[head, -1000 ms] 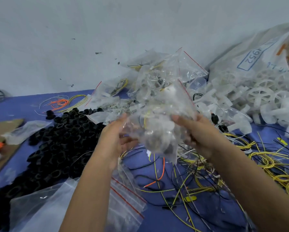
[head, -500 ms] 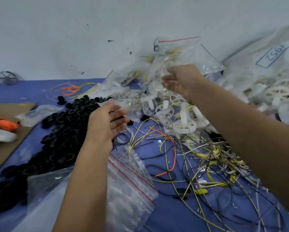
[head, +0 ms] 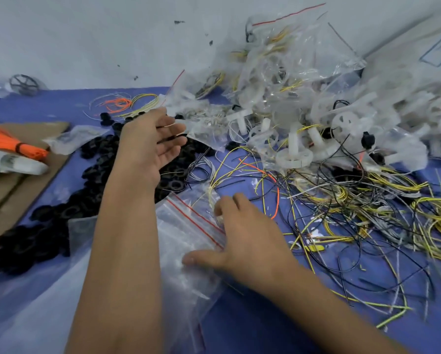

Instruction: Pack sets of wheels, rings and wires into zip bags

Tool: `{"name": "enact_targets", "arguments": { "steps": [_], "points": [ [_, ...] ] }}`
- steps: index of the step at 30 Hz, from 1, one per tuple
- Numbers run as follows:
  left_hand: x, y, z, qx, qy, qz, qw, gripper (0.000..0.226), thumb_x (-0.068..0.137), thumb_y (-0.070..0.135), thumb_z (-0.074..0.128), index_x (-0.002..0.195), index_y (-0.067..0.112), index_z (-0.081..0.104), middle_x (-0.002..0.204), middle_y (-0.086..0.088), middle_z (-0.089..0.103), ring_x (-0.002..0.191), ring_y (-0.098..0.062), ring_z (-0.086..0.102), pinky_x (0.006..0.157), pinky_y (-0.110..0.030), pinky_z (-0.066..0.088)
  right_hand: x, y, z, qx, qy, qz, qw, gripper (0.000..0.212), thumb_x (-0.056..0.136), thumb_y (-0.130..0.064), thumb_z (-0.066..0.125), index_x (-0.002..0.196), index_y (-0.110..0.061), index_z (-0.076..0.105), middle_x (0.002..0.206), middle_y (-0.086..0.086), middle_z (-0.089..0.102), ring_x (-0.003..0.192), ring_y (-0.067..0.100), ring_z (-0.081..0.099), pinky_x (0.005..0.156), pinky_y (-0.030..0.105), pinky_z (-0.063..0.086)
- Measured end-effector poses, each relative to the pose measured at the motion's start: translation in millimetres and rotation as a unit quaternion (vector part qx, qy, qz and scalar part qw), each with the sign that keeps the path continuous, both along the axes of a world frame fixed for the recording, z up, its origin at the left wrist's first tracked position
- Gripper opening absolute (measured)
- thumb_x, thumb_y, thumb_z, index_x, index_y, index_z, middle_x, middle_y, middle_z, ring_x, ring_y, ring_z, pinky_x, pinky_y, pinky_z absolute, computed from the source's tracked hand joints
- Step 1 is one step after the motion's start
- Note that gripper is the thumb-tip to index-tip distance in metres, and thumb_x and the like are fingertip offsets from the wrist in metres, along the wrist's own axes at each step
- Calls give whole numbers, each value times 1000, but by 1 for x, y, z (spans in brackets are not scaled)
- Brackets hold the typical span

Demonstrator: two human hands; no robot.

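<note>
An empty zip bag [head: 188,241] is reached for by the right hand [head: 240,233], fingers spread flat on it; the left hand [head: 150,141] is held open over black rings [head: 94,159], seemingly ready to scoop.

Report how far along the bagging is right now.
Done: a heap of filled zip bags against the wall. In hand: right hand reaches onto the stack of empty zip bags; left hand hovers open, empty. Left: piles of black rings, white wheels and loose wires.
</note>
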State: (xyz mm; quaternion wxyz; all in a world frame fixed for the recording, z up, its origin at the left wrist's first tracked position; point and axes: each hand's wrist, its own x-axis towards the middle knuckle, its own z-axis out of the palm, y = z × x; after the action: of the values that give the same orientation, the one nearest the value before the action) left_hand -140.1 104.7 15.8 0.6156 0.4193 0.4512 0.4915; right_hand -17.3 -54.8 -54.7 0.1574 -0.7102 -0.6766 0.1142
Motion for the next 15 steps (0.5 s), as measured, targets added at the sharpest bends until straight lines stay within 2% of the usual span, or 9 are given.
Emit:
{"name": "enact_targets", "arguments": {
  "steps": [2,4,7,9,11,13,15],
  "points": [
    [5,-2,2,8,6,-7,1000,23,100,34,58,87,16,63,79,1,77,61,-13,70,59,-20,52,-8,1,-2,27,-4,10,1000,84,57,-95,52,107,-28,43,103,-9,39,96,19,48,72,39,42],
    [11,-3,2,15,11,-11,1000,21,100,33,58,88,16,62,79,1,76,61,-13,69,57,-19,52,-15,3,-4,8,-12,46,999,73,61,-88,62,97,-27,47,99,-7,38,97,19,44,73,37,36],
    [20,-6,-1,16,24,-30,999,21,100,33,57,90,16,61,80,0,75,60,-14,67,57,-21,51,-12,6,-4,17,21,53,998,44,80,-60,71,72,-26,44,89,-2,48,93,25,52,66,34,32],
    [26,-7,-3,16,38,-41,998,20,101,32,56,91,15,62,79,0,75,60,-14,66,55,-20,50,3,9,-1,52,35,10,998,42,91,-47,64,66,-22,41,84,2,53,84,31,56,63,36,36],
    [31,-8,-6,24,50,-53,997,17,100,30,58,92,15,63,79,0,75,59,-14,66,52,-19,50,21,10,3,67,38,-33,996,48,100,-45,53,63,-18,40,80,7,58,81,34,57,67,39,41],
    [37,-10,-8,49,65,-68,994,15,98,29,61,92,16,64,80,0,75,60,-15,66,52,-20,50,39,9,5,80,15,-49,995,49,105,-44,44,66,-15,50,81,9,59,82,36,57,72,41,45],
    [42,-12,-12,95,91,-77,988,13,97,28,65,93,16,65,81,0,75,64,-15,66,54,-21,50,54,8,8,105,10,-51,993,42,105,-35,44,75,-14,63,81,7,57,80,33,56,73,42,46]
  ]
}}
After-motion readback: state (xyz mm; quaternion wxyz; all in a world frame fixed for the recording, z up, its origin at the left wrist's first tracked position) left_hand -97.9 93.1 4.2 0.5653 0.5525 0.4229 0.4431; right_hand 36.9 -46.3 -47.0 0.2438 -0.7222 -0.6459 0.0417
